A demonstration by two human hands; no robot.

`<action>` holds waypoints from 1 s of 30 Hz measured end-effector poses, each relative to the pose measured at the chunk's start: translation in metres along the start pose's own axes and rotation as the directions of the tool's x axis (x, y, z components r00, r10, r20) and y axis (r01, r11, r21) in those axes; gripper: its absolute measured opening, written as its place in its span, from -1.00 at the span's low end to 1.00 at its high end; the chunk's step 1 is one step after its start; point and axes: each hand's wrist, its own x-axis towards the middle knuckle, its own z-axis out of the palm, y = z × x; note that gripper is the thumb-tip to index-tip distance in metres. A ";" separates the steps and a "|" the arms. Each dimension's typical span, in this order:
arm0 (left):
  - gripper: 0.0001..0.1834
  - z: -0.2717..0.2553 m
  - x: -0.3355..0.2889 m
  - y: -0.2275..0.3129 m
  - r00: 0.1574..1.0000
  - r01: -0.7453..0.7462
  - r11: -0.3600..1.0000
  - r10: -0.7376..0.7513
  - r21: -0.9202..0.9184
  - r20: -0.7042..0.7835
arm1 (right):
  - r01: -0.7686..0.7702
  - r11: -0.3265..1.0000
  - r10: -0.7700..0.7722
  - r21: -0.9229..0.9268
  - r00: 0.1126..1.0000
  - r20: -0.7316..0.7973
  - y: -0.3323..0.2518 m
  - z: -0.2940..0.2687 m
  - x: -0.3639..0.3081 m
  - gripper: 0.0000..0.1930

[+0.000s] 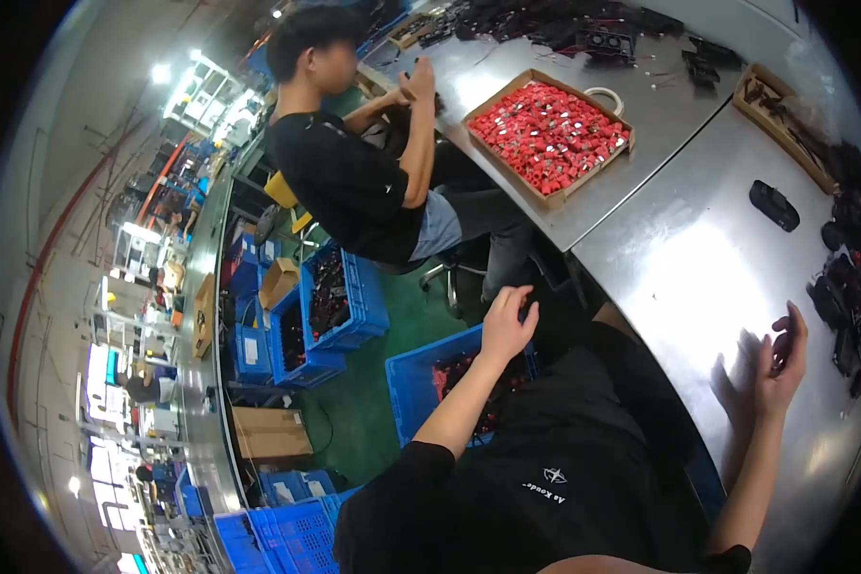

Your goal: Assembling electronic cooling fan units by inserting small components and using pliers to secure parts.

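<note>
My left hand (509,325) hangs over a blue crate (404,394), its thumb and fingers apart. I see nothing definite in it; a dark patch shows between the fingertips. Dark and red parts (454,373) lie in the crate, partly covered by my forearm. Above the metal table (684,273), my right hand (780,371) has its fingers bent around something small and dark that I cannot make out. Closest to this hand is a heap of black parts with wires (844,306) along the table's right side. A single black oblong part (774,206) lies farther up the table.
A shallow cardboard tray (548,201) of red pieces (550,134) and a tape roll (605,94) stand on the far table. A co-worker (344,182) sits there at left. Blue crates (359,301) of dark parts stand on the green floor. Another cardboard tray (751,113) lies far right.
</note>
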 end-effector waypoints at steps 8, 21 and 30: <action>-0.81 -0.011 0.244 0.104 0.805 -0.592 0.782 0.561 -0.198 -0.191 | 0.252 0.906 -0.134 -0.341 0.933 0.333 -0.045 0.042 0.015 0.13; -0.11 0.177 0.593 0.061 0.871 -0.443 0.633 0.473 0.635 0.136 | 0.227 0.917 -0.062 -0.327 0.894 0.445 -0.033 0.036 0.039 -0.05; -0.23 0.140 0.589 0.067 0.858 -0.399 0.718 0.511 0.570 -0.043 | 0.214 0.912 -0.052 -0.350 0.907 0.418 -0.031 0.034 0.037 -0.07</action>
